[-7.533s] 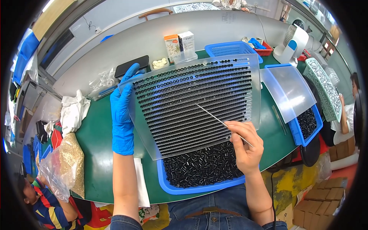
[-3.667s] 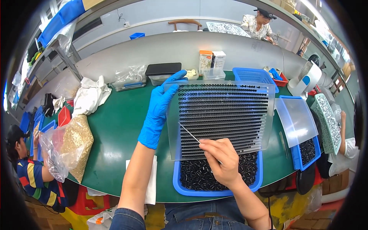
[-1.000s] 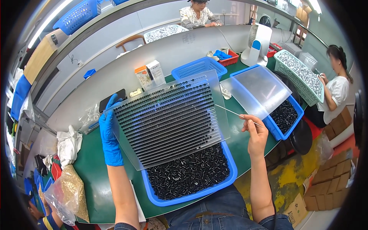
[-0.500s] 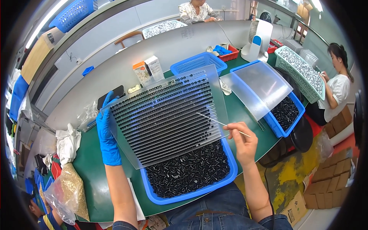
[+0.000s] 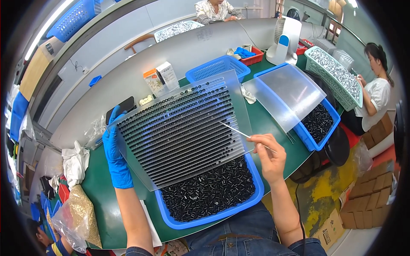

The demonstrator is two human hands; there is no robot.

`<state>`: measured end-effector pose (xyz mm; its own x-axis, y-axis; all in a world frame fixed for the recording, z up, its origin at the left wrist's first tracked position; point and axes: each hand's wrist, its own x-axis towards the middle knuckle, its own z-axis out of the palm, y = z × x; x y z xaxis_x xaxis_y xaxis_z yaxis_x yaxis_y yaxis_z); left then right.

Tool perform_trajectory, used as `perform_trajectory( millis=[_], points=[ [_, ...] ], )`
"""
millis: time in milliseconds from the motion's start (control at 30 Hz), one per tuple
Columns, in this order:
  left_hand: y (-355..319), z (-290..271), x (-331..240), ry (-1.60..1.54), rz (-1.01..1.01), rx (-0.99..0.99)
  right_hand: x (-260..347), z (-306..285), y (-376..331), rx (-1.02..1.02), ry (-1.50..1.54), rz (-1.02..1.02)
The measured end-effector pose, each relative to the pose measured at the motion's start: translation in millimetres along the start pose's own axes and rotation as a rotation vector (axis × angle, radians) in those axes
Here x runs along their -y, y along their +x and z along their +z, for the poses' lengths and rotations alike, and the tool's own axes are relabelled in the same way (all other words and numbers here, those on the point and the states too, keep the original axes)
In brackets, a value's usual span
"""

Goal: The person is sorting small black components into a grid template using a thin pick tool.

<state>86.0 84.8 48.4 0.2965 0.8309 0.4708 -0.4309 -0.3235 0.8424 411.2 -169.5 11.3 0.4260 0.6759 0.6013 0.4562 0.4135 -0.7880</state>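
Observation:
My left hand (image 5: 116,155), in a blue glove, grips the left edge of a clear plastic plate (image 5: 240,96). Rows of small black cylindrical parts (image 5: 179,128) fill most of the plate, which is tilted over a blue tray (image 5: 261,191). A heap of loose black parts (image 5: 209,190) lies in that tray, partly covered by the plate. Bare, my right hand (image 5: 270,157) pinches a thin pale stick (image 5: 239,131), whose tip reaches over the rows toward the plate's right side.
A second blue tray (image 5: 334,128) of black parts stands at the right, half under a clear sheet (image 5: 294,91). Behind the plate are a blue basket (image 5: 218,68), small boxes (image 5: 160,79) and a white fan (image 5: 282,42). A bag of golden bits (image 5: 81,213) sits at the left. Co-workers sit nearby.
The stick and my right hand have shifted slightly left, with the stick's tip a little higher over the rows. The whole view has shifted slightly. Both grips are unchanged.

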Motion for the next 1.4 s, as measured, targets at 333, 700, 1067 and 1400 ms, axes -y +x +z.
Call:
perform_trajectory(
  millis=[333,700,1067,1400],
  points=[
    [0.9,-9.3,4.8,0.003,-0.017,-0.012,-7.0,-17.0,0.6,-0.154,0.136,0.103],
    [-1.4,-6.2,0.0,0.015,-0.010,-0.028,1.8,0.1,-1.8,-0.149,0.152,0.081],
    [0.7,0.2,0.5,0.011,-0.009,-0.009,1.2,16.3,0.6,0.027,0.039,-0.011],
    [0.1,-1.6,0.8,0.017,-0.026,-0.045,-2.5,-7.4,-0.3,-0.127,0.122,0.155]
  ],
)
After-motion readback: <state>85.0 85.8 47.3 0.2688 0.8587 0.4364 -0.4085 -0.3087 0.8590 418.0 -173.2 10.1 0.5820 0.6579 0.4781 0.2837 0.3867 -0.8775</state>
